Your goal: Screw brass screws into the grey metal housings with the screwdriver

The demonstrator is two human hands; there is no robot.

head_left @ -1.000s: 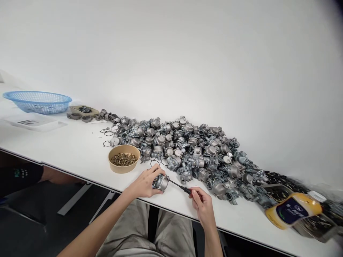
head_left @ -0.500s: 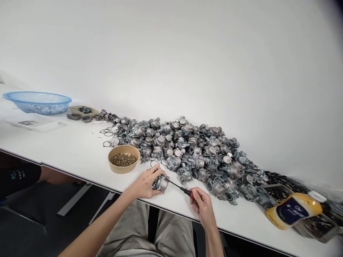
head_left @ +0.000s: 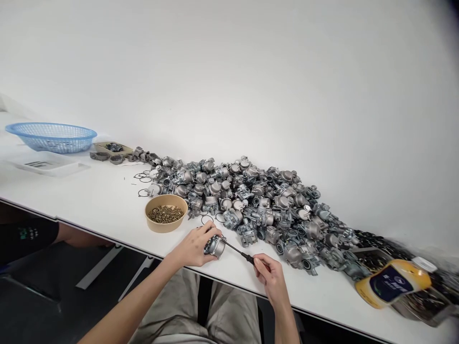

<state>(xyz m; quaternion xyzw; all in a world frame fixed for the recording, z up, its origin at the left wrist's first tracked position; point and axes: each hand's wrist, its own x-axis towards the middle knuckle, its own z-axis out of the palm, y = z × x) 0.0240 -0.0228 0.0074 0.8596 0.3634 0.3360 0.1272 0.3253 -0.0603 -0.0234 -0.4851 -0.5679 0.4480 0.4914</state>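
Note:
In the head view, my left hand (head_left: 197, 244) grips a small metal carburetor (head_left: 215, 247) at the table's front edge, its rounded bowl facing right. My right hand (head_left: 270, 277) is closed around the handle of a screwdriver (head_left: 239, 251). The thin shaft slants up to the left, and its tip meets the upper right of the carburetor. Fingers cover most of the handle. Beyond my hands lies a large heap of similar carburetors (head_left: 260, 200). A tan paper bowl (head_left: 165, 231) full of small brass-coloured screws (head_left: 165, 215) stands left of my left hand.
A blue basket (head_left: 52, 138), a white tray (head_left: 53, 167) and a small box of parts (head_left: 114, 147) stand far left. Black rings (head_left: 143, 177) lie beside the heap. A yellow bottle (head_left: 392, 283) leans over a metal tray on the right. Another person's leg (head_left: 79, 235) shows at left.
My right hand has turned slightly around the screwdriver handle, and the red part is now hidden by the fingers. My left hand and the carburetor stay in place.

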